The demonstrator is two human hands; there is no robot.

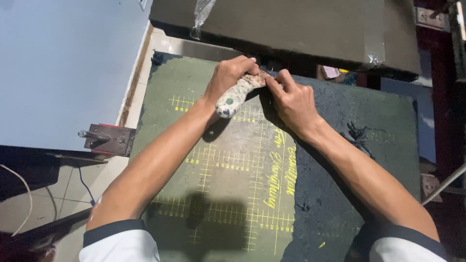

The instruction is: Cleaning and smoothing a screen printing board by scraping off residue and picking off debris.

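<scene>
Upper centre: left hand (pixel 228 75) clenched round paint-spattered scraper (pixel 236 94) handle; right hand (pixel 291 99) fingers pinch its blade end, over green cutting mat (pixel 213 194) on worktop (pixel 349 194).

Green mat (pixel 194 97) with yellow grid lines; speckled white handle (pixel 233 99).

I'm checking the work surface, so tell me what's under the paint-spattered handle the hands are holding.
Under the spattered tool handle lies a worn green cutting mat with yellow grid lines. The left hand and right hand cover the tool's front end, so its tip and the mat there are hidden.
</scene>
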